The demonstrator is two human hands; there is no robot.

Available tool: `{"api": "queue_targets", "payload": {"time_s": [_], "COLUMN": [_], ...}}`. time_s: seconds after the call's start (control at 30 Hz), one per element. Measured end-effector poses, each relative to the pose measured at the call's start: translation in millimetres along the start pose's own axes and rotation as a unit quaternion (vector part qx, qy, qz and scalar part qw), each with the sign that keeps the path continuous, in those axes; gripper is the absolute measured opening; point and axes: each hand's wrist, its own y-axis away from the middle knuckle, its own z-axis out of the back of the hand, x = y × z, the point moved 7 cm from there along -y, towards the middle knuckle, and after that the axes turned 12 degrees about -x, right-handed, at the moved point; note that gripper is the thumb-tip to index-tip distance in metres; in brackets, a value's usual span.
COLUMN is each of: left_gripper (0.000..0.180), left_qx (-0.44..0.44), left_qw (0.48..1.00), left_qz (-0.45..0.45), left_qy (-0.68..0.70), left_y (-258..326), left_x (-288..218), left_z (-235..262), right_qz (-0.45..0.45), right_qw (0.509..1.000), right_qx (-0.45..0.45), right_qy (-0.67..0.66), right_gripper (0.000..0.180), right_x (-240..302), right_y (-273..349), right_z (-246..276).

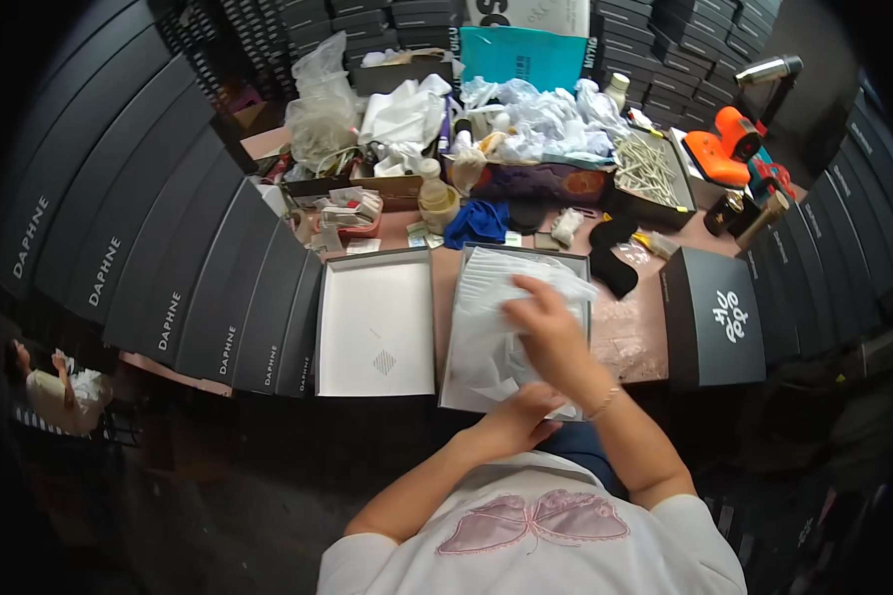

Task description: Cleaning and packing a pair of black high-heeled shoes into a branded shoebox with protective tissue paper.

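In front of me lies an open shoebox part [445,372] with white tissue paper [478,342] spread inside it. My right hand [551,332] is over the tissue, slightly blurred, its fingers bent and apart. At the box's near edge my left hand [518,412] is closed, its fingers curled against the front corner of the paper. What it grips there is hidden. Left of this box lies a second shallow box part [375,327], white inside, with a small patterned mark.
Black shoeboxes [179,288] stand in a row at left; another black box [716,317] stands at right. Behind are a blue cloth [476,224], a bin of crumpled paper [546,119], a tray of white sticks [650,169] and an orange tool [721,149]. A person [64,397] sits far left.
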Motion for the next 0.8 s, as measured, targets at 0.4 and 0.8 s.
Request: {"api": "queue_targets", "payload": {"time_s": [0.4,0.8], "left_gripper": [0.061,0.062], "left_qx": [-0.319,-0.29], "left_qw": [0.877,0.862], "left_qz": [0.233,0.385], "left_qy": [-0.274,0.155], "left_y": [17.2,37.3], "left_x": [141.2,168.2], "left_z": [125.7,86.6], "right_qz": [-0.116,-0.314], "right_qw": [0.949,0.913], "right_qx": [0.262,0.253], "right_qy": [0.13,-0.065], "right_gripper": [0.077,0.084], "right_x": [-76.4,-105.2], "right_y": [126.1,94.1], "right_z": [-35.8,-44.5]}}
